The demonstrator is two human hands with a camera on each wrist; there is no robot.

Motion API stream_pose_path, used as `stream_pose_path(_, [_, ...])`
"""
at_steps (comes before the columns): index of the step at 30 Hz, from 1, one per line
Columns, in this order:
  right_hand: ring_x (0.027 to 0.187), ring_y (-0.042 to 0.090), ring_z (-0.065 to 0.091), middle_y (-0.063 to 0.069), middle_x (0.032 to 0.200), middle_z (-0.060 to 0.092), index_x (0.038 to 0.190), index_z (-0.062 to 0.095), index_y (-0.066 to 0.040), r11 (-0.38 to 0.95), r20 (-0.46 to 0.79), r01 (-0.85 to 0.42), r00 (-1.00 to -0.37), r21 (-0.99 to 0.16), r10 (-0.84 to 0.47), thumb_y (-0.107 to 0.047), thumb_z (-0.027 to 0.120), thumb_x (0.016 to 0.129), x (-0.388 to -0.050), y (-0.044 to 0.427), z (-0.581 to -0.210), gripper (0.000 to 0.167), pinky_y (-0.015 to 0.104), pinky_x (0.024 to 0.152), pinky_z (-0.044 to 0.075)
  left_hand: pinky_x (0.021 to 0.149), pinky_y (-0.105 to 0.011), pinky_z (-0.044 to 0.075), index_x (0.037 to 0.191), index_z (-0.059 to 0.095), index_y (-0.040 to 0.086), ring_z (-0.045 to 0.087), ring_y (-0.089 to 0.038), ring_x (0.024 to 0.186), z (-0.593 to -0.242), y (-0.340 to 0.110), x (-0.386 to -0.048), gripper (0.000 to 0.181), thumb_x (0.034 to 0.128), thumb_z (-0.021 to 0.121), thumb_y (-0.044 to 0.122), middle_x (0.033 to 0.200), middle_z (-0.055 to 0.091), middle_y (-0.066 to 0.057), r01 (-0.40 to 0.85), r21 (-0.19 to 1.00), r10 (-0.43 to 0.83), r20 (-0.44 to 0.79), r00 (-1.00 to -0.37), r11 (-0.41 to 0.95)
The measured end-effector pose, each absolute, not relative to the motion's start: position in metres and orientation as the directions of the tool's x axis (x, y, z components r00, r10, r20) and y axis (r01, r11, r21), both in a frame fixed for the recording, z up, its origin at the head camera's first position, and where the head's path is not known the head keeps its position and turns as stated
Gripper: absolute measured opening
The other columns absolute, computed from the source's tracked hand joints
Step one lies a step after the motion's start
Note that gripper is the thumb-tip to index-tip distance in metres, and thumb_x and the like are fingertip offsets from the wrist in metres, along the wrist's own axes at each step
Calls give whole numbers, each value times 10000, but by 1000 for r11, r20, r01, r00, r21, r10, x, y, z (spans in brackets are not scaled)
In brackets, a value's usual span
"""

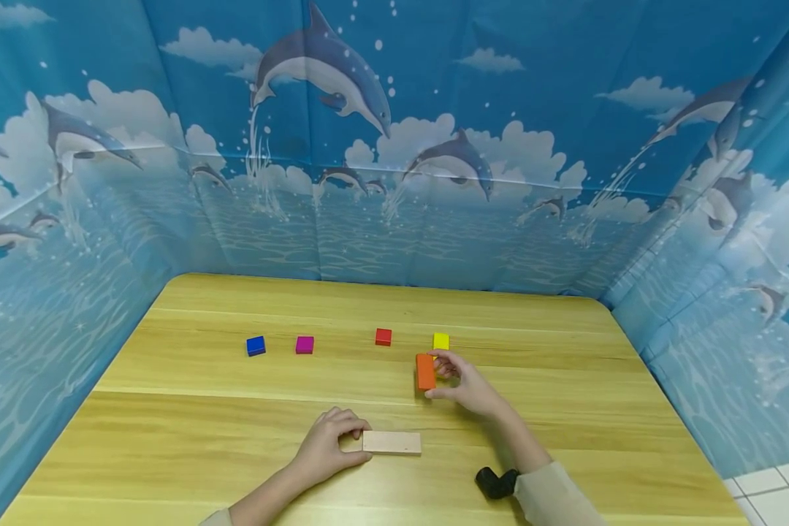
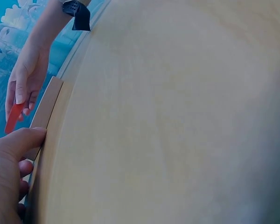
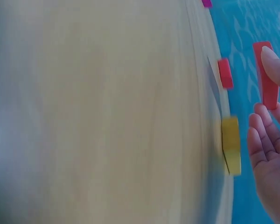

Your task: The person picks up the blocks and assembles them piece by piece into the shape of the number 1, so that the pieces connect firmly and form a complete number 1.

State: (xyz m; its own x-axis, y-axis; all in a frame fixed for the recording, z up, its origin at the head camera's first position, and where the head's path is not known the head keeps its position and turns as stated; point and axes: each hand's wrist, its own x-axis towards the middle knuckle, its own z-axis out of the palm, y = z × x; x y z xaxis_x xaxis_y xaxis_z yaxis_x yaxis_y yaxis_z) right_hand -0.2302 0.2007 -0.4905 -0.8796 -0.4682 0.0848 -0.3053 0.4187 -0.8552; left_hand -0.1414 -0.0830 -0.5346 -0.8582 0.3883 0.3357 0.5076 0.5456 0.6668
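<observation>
My left hand (image 1: 329, 447) holds the left end of a flat plain wooden block (image 1: 394, 443) between thumb and fingers; the block lies lengthwise on the table. In the left wrist view the thumb (image 2: 25, 140) presses along the edge of that wooden block (image 2: 47, 105). My right hand (image 1: 465, 383) pinches an orange block (image 1: 425, 372) by its two ends, thumb nearest me. The right wrist view shows the orange block (image 3: 267, 77) off the table surface, between thumb and fingertips. Just beyond the right hand sits a yellow block (image 1: 440, 341), partly covered by the fingers.
Along the back of the wooden table (image 1: 191, 424) lie a blue block (image 1: 256, 345), a magenta block (image 1: 305, 345) and a red block (image 1: 383, 337). A black angled object (image 1: 496, 483) is beside the right forearm. A dolphin-print curtain (image 1: 394, 219) surrounds the table.
</observation>
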Motion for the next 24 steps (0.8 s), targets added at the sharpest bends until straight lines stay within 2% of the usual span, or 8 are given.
stream_pose_path(10, [883,258,463,92,1016,500,1284,434,-19,382,95,-318,-860,-867,-501,-192,765,729,-220,176,-492,669,308,781,425,717,-240,333,882,663,235,379,-19,722,-535,-83,-140,278,646,804,277,714,463,189,515,663,384,350,-855,544])
stream_pose_path(24, [901,387,458,221,1001,502,1254,418,103,377,35,-280,-840,-883,-541,3,724,745,-196,154,-469,602,385,788,407,719,-232,326,884,658,245,374,-11,733,-535,-82,-140,275,653,802,281,716,462,185,511,666,383,344,-857,543])
